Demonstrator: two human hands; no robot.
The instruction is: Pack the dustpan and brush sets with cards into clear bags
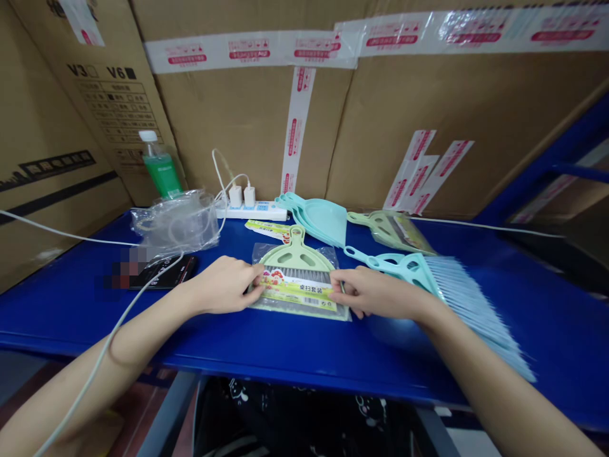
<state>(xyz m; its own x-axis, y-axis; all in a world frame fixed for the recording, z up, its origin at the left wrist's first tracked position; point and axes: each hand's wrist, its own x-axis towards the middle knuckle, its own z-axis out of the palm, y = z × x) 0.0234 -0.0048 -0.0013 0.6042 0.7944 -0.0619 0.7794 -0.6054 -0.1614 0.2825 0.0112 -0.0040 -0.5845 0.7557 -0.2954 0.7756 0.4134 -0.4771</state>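
Note:
A green dustpan and brush set (297, 257) lies in a clear plastic bag on the blue table, with a yellow printed label across it. My left hand (233, 284) pinches the left edge of this package between thumb and fingers. On the opposite edge, my right hand (364, 292) grips with curled fingers. To the right lie light blue brushes (409, 270) with long bristles, partly behind my right forearm. Light blue dustpans (318, 219) are stacked behind the package. Another bagged green set (394, 230) rests at the back right.
A white power strip (259, 210) with plugged chargers stands at the back. Left of it are crumpled clear plastic (178, 221), a green-labelled bottle (160, 166) and a phone (164, 273). A white cable (118, 327) crosses my left forearm. Cardboard (228, 101) walls the back.

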